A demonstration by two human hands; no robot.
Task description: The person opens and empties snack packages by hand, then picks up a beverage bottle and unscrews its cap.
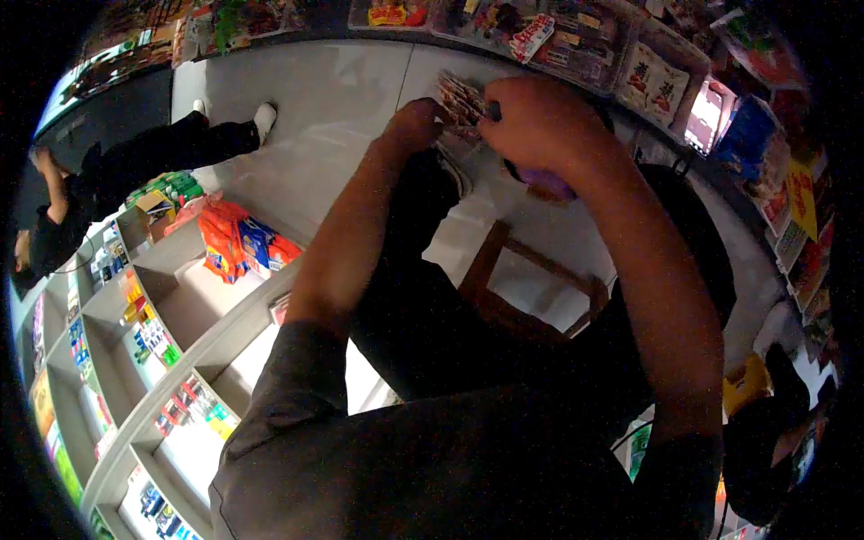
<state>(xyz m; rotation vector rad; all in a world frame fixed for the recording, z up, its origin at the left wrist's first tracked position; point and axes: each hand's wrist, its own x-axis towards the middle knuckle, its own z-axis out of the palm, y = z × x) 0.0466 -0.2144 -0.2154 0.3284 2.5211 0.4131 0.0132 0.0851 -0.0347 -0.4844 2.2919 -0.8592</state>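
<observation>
Dark cloth: a shirt (432,459) fills the space nearest me, its short sleeves ending above two bare arms; dark trousers (432,324) reach out past it.
Stool: brown wooden frame (510,297), low between the arms, above the pale floor (337,94).
Left hand: bent in at the left edge of the packets, the left hand (416,124) has its fingers curled close together; whether they are clamped on anything, I cannot tell.
Right hand: the larger shape from here, the right hand (544,121) has its fingers closed on the right side of the packets.
Packets: a bunch of reddish-brown, glossy packets (461,101), between the two hands, over the floor and short of the tubs.
Purple: a purple item (547,183) just below the right hand, too dim to name.
Tubs: clear tubs (576,40) of small packs beyond the hands, with a red-and-white packet (531,38) on top and white packs with dark lettering (652,85) at the right end.
Glow: a bright screen-like panel (709,115) beside them, near a blue package (749,135).
Shelving: pale compartments (193,310) over on the left, orange bags (238,238) lying in one.
Other person: dark clothes (148,157) and pale shoes (265,121), well apart from both hands.
</observation>
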